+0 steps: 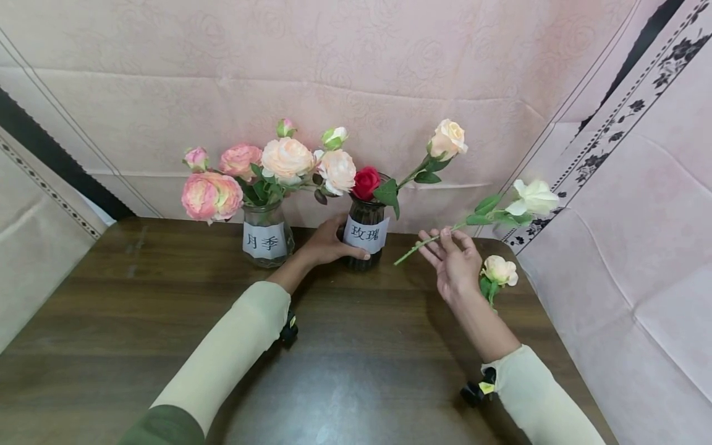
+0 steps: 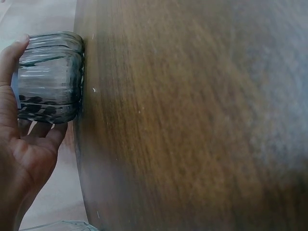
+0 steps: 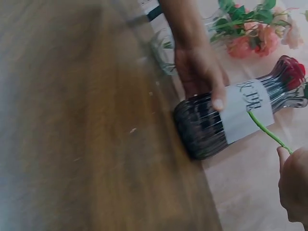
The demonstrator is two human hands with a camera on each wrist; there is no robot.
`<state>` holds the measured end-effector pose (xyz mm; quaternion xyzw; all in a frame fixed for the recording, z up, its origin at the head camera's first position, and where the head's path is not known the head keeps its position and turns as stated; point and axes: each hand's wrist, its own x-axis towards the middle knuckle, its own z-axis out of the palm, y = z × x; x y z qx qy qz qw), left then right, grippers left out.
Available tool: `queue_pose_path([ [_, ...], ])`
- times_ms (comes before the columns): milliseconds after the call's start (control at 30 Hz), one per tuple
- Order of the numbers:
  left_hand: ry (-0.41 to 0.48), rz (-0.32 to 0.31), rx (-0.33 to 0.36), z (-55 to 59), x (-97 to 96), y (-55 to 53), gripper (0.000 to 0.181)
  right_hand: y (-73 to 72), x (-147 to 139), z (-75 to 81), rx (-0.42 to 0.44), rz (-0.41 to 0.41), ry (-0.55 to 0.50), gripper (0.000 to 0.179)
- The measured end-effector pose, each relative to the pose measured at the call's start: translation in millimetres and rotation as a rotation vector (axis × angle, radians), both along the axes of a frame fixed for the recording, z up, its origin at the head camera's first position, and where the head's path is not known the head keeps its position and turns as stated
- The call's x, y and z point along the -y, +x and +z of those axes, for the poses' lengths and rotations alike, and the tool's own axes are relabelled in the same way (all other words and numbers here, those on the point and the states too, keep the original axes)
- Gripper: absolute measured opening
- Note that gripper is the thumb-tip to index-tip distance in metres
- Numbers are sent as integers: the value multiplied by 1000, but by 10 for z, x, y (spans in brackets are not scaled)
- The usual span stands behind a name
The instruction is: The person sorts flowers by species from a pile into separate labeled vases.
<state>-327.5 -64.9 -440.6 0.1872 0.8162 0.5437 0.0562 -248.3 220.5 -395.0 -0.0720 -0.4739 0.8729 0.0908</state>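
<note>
My left hand (image 1: 328,242) grips the lower part of a dark ribbed glass vase (image 1: 366,213) with a white paper label, thumb across its front. A red rose (image 1: 366,183) and a long-stemmed peach rose (image 1: 447,139) stand in that vase, the peach one leaning right. To the right, my right hand (image 1: 458,262) pinches the green stem of a white rose (image 1: 533,198) between thumb and fingers. The bloom points up and right. The stem's lower end slants toward the vase, and in the right wrist view the stem (image 3: 264,127) overlaps the label.
A clear glass vase (image 1: 267,238) with a white label holds several pink and peach flowers (image 1: 212,196) left of the dark vase. One cream flower (image 1: 500,271) lies on the brown table (image 1: 334,371) near its right edge, beside my right wrist. Patterned cloth (image 1: 389,55) hangs behind.
</note>
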Motion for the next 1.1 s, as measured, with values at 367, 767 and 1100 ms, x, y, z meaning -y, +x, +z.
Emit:
queue_pose_path([
  [367,5,1,-3,3,2,-3,91,-116,71,353,-104,-80,-95,6],
  [767,-10,11,14,10,-4,27,98,-205,323,706,-195,-119,-212,9],
  [1100,3,10,19,17,-4,43,98,-274,477,832,-228,-154,-264,6],
])
